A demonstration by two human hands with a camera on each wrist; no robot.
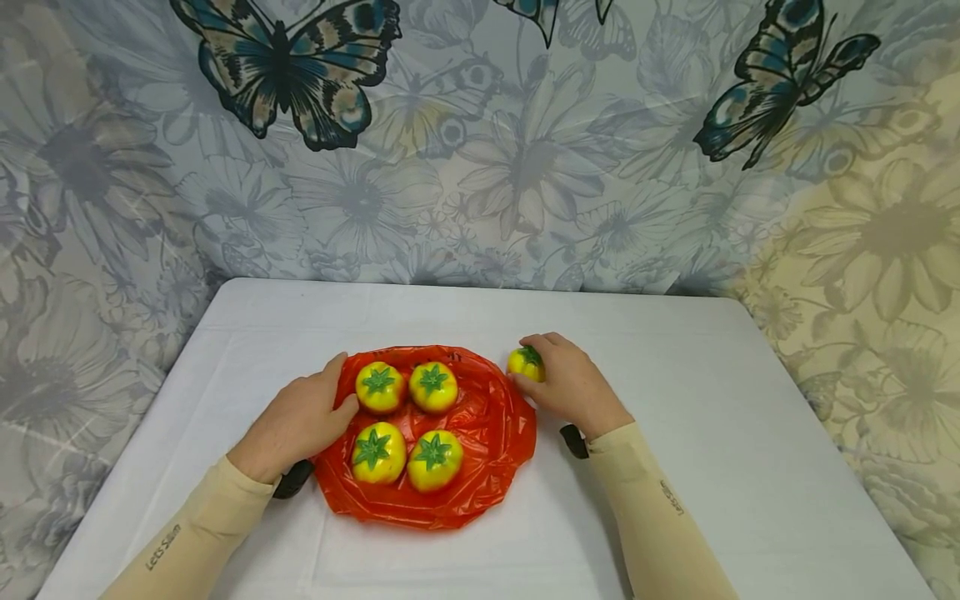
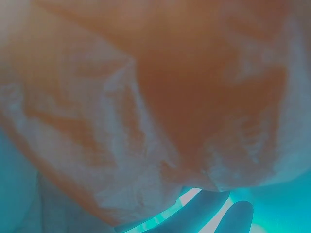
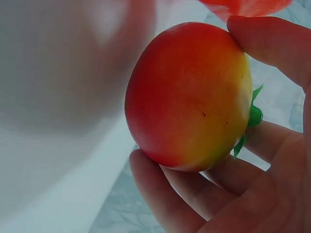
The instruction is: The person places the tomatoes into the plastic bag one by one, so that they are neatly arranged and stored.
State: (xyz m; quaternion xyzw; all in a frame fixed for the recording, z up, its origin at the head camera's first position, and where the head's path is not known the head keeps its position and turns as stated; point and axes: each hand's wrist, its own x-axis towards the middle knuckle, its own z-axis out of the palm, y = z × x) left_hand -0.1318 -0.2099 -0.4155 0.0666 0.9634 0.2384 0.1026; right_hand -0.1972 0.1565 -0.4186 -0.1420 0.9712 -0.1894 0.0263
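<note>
A crinkled red plastic bag [image 1: 491, 433] is spread on the table. Several toy tomatoes, yellow and red with green fabric leaves, sit on it; one [image 1: 380, 387] is close to my left thumb. My left hand [image 1: 296, 421] grips the bag's left edge. In the left wrist view the bag [image 2: 209, 111] fills most of the picture, with blurred fingertips [image 2: 235, 217] below it. Past the bag's upper right side, my right hand [image 1: 573, 383] holds another toy tomato [image 3: 189, 97] between thumb and fingers, its red underside facing the wrist camera.
A white cloth covers the table [image 1: 750, 500], whose far edge meets a wall covering [image 1: 525, 167] printed with flowers and butterflies. Dark straps [image 1: 575, 442] show at both wrists, below beige sleeves.
</note>
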